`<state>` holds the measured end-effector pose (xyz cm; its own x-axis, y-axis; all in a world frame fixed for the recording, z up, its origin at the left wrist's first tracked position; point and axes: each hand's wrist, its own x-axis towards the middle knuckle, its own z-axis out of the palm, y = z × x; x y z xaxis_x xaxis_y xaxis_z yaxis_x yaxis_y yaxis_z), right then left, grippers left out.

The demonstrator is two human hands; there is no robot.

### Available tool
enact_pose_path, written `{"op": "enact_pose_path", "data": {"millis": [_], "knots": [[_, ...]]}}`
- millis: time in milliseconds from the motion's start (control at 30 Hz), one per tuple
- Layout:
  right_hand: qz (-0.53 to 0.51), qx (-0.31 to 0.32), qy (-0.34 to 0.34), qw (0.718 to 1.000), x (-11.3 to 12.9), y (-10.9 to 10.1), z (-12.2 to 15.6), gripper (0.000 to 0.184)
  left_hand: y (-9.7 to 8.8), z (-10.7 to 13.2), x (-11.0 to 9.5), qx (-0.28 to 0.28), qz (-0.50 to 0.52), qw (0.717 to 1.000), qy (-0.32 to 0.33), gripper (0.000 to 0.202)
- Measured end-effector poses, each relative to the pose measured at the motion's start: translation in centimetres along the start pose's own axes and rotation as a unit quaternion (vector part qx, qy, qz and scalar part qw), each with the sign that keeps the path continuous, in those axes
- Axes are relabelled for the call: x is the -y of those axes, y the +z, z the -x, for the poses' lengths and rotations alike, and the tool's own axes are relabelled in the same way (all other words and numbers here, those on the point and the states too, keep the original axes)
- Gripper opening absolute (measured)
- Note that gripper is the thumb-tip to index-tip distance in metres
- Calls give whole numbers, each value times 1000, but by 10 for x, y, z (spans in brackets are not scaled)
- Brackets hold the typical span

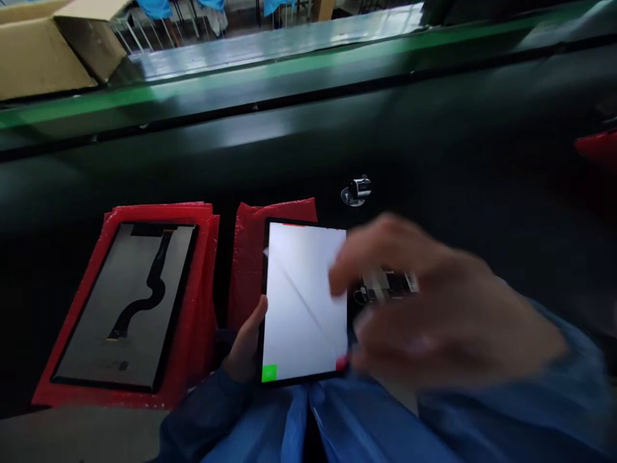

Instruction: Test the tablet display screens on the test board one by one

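Observation:
My left hand point(245, 347) grips the lower left edge of a lit display panel point(303, 302), thumb on its rim; the screen glows white with a thin diagonal line and a small green square at its bottom left. My right hand point(434, 315) hovers at the panel's right edge, blurred by motion, with the fingers curled toward the screen. A small circuit board with a connector point(385, 286) lies just behind those fingers. Under the lit panel lies a red foam sheet point(250, 257).
To the left, another panel point(130, 302) lies face down with its black flex cable showing, on a stack of red foam sheets point(197, 334). A small metal fitting point(357, 190) stands on the dark conveyor belt point(434, 148). A cardboard box point(43, 51) sits far left.

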<state>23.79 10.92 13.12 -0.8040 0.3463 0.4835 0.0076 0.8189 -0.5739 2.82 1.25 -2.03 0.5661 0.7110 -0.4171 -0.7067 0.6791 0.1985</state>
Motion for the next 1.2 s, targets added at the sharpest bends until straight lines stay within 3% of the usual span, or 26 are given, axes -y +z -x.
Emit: {"op": "enact_pose_path", "data": {"millis": [67, 133, 200, 300, 367, 500, 567, 667, 800, 900, 1033, 1200], "knots": [[53, -158, 45, 985, -22, 6, -11, 22, -1, -3, 3, -26, -22, 999, -31, 47], [61, -236, 108, 964, -46, 11, -11, 20, -2, -4, 4, -28, -35, 998, -45, 48], [74, -217, 150, 962, -65, 12, -1, 17, -1, -3, 1, 17, -33, 998, -56, 49], [117, -131, 196, 965, -76, 8, 25, 61, 3, 0, -7, 124, -30, 990, -55, 48], [124, -110, 221, 961, -77, 6, 36, 70, 8, 1, -11, 153, -30, 987, -34, 47], [-30, -194, 231, 953, -79, 15, 37, 44, 15, 4, -10, 108, -4, 994, -8, 51], [-138, -261, 240, 925, -82, 24, 32, 36, 18, 7, -9, 93, 4, 996, 1, 53], [-247, -312, 287, 871, -88, 37, 27, 48, 24, 12, -8, 76, -1, 997, 21, 52], [-312, -302, 355, 828, -94, 48, 26, 67, 33, 16, -8, 56, 2, 997, 48, 52], [-347, -299, 367, 810, -99, 53, 27, 72, 38, 15, -7, 60, 9, 997, 57, 52], [-381, -308, 352, 797, -106, 56, 28, 60, 45, 13, -8, 38, 11, 997, 62, 54], [-398, -308, 332, 797, -113, 56, 29, 43, 55, 12, -11, -37, 17, 997, 69, 60]]}}
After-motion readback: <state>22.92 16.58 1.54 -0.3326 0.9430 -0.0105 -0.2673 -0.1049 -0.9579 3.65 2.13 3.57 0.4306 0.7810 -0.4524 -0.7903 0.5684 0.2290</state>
